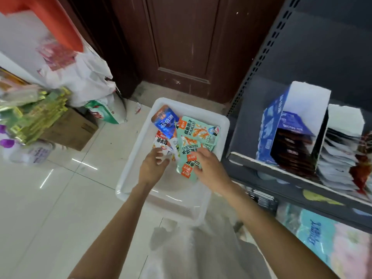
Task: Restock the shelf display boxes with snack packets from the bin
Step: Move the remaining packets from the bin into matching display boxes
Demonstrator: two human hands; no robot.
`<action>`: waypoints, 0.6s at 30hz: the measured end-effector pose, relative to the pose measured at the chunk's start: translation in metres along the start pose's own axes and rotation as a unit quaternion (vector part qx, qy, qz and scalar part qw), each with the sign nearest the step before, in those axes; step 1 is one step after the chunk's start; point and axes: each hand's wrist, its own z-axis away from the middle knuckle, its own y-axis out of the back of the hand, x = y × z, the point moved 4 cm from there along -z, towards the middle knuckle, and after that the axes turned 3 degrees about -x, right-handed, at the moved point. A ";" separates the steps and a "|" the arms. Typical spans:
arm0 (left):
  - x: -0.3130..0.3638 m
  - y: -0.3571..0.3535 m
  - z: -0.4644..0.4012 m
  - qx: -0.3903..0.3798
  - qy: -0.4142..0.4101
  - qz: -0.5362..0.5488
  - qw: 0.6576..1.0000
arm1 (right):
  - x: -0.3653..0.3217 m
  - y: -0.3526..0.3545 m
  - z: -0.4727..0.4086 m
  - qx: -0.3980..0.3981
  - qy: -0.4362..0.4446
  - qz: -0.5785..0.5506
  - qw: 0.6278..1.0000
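A white plastic bin (221,125) sits on the tiled floor and holds several snack packets. A blue packet (166,122) lies at its far end, with mint-green packets (198,133) beside it. My left hand (153,168) reaches into the bin and pinches small white packets (163,144). My right hand (209,168) holds a fanned stack of mint-green packets (186,164) at their lower edge. On the dark shelf to the right stand a blue display box (269,127) with dark packets inside and a white display box (342,121) of white and red packets.
A brown wooden door (181,37) stands behind the bin. Left are a cardboard box (74,129), stacked green-gold packs (36,115), white plastic bags (80,75) and a clear bottle (28,152). The shelf edge (281,170) juts out close to my right arm.
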 end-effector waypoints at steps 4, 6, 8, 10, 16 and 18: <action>0.005 -0.008 -0.038 -0.006 -0.004 0.013 1.000 | 0.009 -0.003 -0.053 0.026 -0.069 0.049 0.996; 0.006 -0.014 -0.053 -0.018 0.008 0.017 1.000 | 0.019 -0.002 -0.083 0.035 -0.095 0.081 0.992; 0.005 -0.020 -0.061 -0.027 0.009 0.019 0.999 | 0.031 -0.005 -0.108 0.028 -0.137 0.100 0.985; 0.004 -0.024 -0.063 -0.027 -0.005 0.013 1.000 | 0.039 -0.011 -0.121 0.018 -0.169 0.073 0.983; -0.008 -0.035 -0.061 -0.034 0.013 0.039 0.999 | 0.028 -0.043 -0.086 0.016 -0.167 0.094 0.981; -0.012 -0.038 -0.062 -0.044 0.013 0.027 0.999 | 0.021 -0.053 -0.074 0.008 -0.175 0.083 0.981</action>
